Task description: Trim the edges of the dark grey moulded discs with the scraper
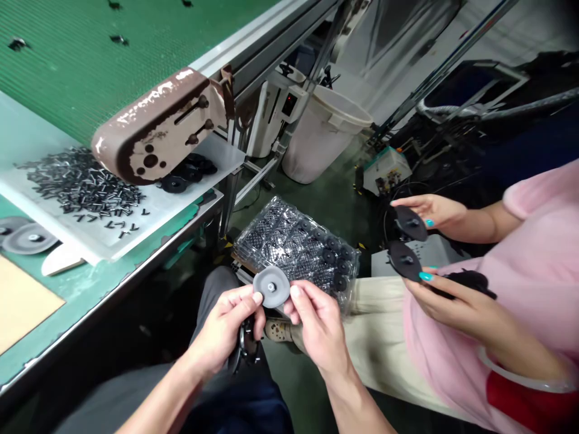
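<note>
Between my two hands is a round grey disc (278,296) with a small metal stud in its centre. My left hand (226,322) pinches its left edge between thumb and fingers. Some black parts (247,342), half hidden, are tucked under the same hand's fingers. On the disc's right edge, my right hand (319,322) closes with thumb and fingertips. Beyond my hands, a clear plastic tray (280,241) holds rows of dark round parts.
At right, a co-worker in a pink top holds black discs (404,260) in both hands. The left bench carries a white tray (102,256) of small black pieces and grey discs (29,239). A green conveyor (149,30) and a large bin (312,144) stand farther off.
</note>
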The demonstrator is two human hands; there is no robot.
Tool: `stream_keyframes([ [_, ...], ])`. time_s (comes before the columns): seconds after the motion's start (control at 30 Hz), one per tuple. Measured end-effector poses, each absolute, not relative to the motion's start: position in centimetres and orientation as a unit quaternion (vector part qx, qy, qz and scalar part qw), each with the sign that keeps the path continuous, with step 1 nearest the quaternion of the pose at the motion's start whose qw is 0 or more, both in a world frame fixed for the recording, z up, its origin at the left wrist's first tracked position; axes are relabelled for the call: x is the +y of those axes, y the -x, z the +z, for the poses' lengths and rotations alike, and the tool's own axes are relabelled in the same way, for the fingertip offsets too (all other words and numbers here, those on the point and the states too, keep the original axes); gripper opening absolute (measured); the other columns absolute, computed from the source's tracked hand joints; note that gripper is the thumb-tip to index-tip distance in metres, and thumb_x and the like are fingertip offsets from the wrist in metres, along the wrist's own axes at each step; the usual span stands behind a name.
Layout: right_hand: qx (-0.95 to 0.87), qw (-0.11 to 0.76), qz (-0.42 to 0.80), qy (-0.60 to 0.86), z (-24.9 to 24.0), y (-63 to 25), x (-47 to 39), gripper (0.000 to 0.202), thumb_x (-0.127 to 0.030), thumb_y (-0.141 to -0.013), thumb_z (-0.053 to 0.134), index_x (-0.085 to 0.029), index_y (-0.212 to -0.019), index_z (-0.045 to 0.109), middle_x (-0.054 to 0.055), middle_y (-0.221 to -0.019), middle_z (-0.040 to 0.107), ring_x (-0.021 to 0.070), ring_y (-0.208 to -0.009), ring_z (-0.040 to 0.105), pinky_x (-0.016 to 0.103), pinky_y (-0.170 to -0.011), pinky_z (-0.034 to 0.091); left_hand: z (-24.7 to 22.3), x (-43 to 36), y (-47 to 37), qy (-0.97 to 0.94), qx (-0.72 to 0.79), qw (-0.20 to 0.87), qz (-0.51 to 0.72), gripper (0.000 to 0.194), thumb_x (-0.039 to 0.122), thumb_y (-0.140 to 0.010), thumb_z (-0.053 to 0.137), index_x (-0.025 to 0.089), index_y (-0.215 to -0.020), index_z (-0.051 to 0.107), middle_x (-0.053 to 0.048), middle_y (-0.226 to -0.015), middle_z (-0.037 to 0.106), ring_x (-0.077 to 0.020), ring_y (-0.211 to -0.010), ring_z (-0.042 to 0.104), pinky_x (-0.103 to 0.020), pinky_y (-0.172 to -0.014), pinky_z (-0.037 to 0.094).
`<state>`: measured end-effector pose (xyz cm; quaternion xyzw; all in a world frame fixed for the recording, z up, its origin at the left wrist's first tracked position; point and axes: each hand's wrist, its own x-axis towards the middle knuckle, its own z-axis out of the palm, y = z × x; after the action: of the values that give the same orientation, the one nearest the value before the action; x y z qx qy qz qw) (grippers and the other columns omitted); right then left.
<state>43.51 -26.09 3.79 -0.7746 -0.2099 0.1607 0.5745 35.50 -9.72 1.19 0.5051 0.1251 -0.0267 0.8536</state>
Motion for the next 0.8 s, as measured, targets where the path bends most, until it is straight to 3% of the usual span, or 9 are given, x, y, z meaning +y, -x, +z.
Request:
stream_keyframes([
  [0.1,-0.214,0.578,0.135,0.776,4.3,-43.1,-26.0,0.034,-0.043,-0.109,0.054,-0.018,-0.089,0.066,0.000,-0.072,0.062,0.0117,-0.061,0.054,0.023,-0.056,0.044,1.5,-9.7,-35.5,-0.500,0.115,0.858,-0.027,0.046,0.053,-0.097,0.060,0.018,-0.067,0.063,-0.001,-0.052,0.060,-0.0127,-0.051,0.042,-0.027,-0.055,0.030],
  [0.37,-0.216,0.585,0.097,0.776,5.4,-43.1,-26.2,0.029,-0.040,-0.109,0.055,-0.018,-0.096,0.070,-0.001,-0.071,0.062,0.0118,-0.062,0.056,0.022,-0.057,0.046,1.9,-9.8,-35.6,-0.539,0.071,0.839,-0.021,0.047,0.048,-0.102,0.055,0.017,-0.069,0.067,-0.002,-0.057,0.063,-0.0133,-0.055,0.045,-0.028,-0.058,0.032],
  [0.57,-0.203,0.584,0.079,0.782,5.3,-43.7,-26.5,0.032,-0.041,-0.109,0.054,-0.017,-0.100,0.073,0.000,-0.068,0.063,0.0125,-0.060,0.058,0.022,-0.055,0.049,2.1,-10.6,-36.5,-0.509,0.078,0.857,-0.032,0.046,0.052,-0.098,0.060,0.017,-0.069,0.069,-0.002,-0.053,0.061,-0.0132,-0.051,0.042,-0.029,-0.054,0.029],
  [0.73,-0.239,0.525,-0.061,0.815,5.6,-43.5,-27.6,0.027,-0.027,-0.108,0.053,-0.021,-0.128,0.069,0.003,-0.082,0.069,0.0147,-0.066,0.064,0.025,-0.061,0.056,2.7,-11.6,-37.4,-0.451,0.105,0.885,-0.039,0.052,0.055,-0.092,0.066,0.016,-0.056,0.065,-0.002,-0.048,0.055,-0.0123,-0.048,0.040,-0.028,-0.052,0.028],
  [0.8,-0.288,0.480,-0.132,0.818,5.7,-43.5,-28.2,0.030,-0.018,-0.105,0.053,-0.023,-0.131,0.067,0.006,-0.092,0.071,0.0170,-0.074,0.067,0.030,-0.069,0.058,2.9,-12.0,-37.8,-0.427,0.118,0.895,-0.042,0.053,0.054,-0.092,0.066,0.016,-0.055,0.063,-0.002,-0.047,0.052,-0.0119,-0.048,0.038,-0.028,-0.051,0.026],
])
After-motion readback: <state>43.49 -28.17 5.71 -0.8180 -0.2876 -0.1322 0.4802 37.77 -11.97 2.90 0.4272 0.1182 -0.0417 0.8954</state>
